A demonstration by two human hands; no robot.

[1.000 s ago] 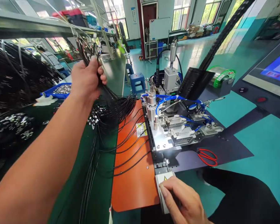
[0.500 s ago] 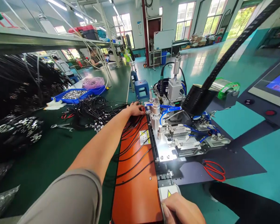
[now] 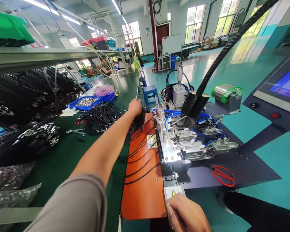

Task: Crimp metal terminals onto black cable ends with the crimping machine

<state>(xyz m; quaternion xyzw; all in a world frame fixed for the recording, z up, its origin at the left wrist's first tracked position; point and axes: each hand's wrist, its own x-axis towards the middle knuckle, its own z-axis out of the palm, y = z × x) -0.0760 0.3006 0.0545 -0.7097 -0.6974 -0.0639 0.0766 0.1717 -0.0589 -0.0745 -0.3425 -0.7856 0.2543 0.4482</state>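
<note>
My left hand [image 3: 135,107] reaches to the far end of the orange plate [image 3: 143,199], its fingers curled round a bundle of black cables [image 3: 138,124] that hangs down toward the plate. My right hand [image 3: 188,212] is pinched at the near end of the machine, against the left edge of a grey block [image 3: 174,191] with a yellow warning triangle; whatever lies between its fingertips is too small to name. Several single black cables [image 3: 145,175] lie across the orange plate, their right ends at the machine's dark rail. The metal machine [image 3: 190,145] with blue tubes stands right of the plate.
Left on the green table are a cable pile [image 3: 103,116], a blue tray of small parts [image 3: 87,101], wrenches [image 3: 76,131] and clear bags [image 3: 16,196]. Red-handled scissors [image 3: 223,175] lie on the machine's base. A solder spool [image 3: 226,92] and a screen [image 3: 286,83] stand right. People sit far back.
My left hand has moved from the machine's far end slightly left and up, with the cable bundle now hanging from it. My right hand stays at the grey block. The view has shifted a little.
</note>
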